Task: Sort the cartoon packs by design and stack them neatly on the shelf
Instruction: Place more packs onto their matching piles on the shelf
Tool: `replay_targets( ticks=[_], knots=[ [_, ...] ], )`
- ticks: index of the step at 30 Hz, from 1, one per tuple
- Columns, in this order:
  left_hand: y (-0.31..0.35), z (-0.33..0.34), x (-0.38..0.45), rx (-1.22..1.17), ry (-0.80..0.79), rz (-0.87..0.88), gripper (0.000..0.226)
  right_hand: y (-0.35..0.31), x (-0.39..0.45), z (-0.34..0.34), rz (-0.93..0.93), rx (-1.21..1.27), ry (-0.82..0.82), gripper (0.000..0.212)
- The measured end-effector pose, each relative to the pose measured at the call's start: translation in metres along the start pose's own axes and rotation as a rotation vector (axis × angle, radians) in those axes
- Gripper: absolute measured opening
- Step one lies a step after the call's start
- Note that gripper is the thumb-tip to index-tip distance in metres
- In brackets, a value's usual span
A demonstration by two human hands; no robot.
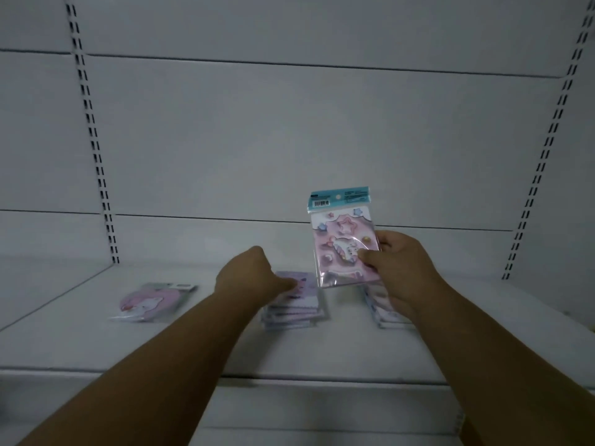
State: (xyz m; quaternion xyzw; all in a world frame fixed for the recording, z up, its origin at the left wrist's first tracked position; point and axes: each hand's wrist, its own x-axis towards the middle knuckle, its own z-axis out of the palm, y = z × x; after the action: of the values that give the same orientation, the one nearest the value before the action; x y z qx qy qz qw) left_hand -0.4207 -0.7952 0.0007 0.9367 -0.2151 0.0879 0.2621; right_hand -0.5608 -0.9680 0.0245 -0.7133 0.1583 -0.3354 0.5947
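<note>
My right hand holds a pink unicorn pack upright above the shelf, its teal header card at the top. My left hand reaches down with fingers curled onto the top of a middle stack of purple packs; whether it grips a pack I cannot tell. A second stack of packs lies under my right wrist, mostly hidden. A round pink pack lies flat by itself at the left of the white shelf.
The shelf's white back panel rises behind the packs, with slotted uprights at left and right. Bare shelf surface lies between the stacks and along the front edge. A lower shelf edge shows below.
</note>
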Motion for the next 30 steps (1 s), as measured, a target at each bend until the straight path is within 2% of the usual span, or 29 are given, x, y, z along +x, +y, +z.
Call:
replay_targets(
  ticks=[2, 5, 6, 8, 11, 14, 19, 22, 24, 26, 30],
  knots=[
    [0.021, -0.004, 0.001, -0.191, 0.093, 0.074, 0.032, 0.002, 0.001, -0.009, 0.015, 0.010, -0.019, 0.023],
    [0.064, -0.008, 0.011, -0.701, 0.004, 0.063, 0.026, 0.002, -0.002, -0.027, 0.025, 0.010, -0.045, 0.019],
    [0.076, -0.007, 0.015, -0.797, -0.042, 0.042, 0.025, 0.003, -0.003, -0.033, 0.038, 0.003, -0.054, 0.018],
    [0.095, 0.003, 0.024, -0.834, -0.058, 0.044, 0.023, 0.005, -0.005, -0.047, 0.082, -0.022, -0.078, 0.016],
    [0.114, 0.026, 0.040, -0.759, -0.025, 0.037, 0.017, 0.011, -0.004, -0.067, 0.123, -0.059, -0.059, 0.012],
    [0.128, 0.049, 0.048, -0.657, -0.055, 0.041, 0.018, 0.019, 0.001, -0.083, 0.126, -0.292, 0.039, 0.004],
    [0.144, 0.079, 0.054, -0.250, -0.079, 0.176, 0.017, 0.032, 0.009, -0.092, 0.117, -0.755, 0.055, 0.024],
    [0.149, 0.091, 0.056, -0.144, -0.088, 0.215, 0.019, 0.034, 0.013, -0.092, 0.096, -0.939, 0.073, 0.032],
    [0.151, 0.098, 0.057, -0.080, -0.103, 0.232, 0.020, 0.036, 0.013, -0.092, 0.088, -1.017, 0.088, 0.044],
    [0.153, 0.103, 0.057, 0.004, -0.108, 0.245, 0.021, 0.038, 0.012, -0.093, 0.101, -1.064, 0.088, 0.046],
    [0.157, 0.100, 0.055, 0.077, -0.090, 0.238, 0.030, 0.039, 0.007, -0.093, 0.066, -1.097, 0.070, 0.031]
  ],
)
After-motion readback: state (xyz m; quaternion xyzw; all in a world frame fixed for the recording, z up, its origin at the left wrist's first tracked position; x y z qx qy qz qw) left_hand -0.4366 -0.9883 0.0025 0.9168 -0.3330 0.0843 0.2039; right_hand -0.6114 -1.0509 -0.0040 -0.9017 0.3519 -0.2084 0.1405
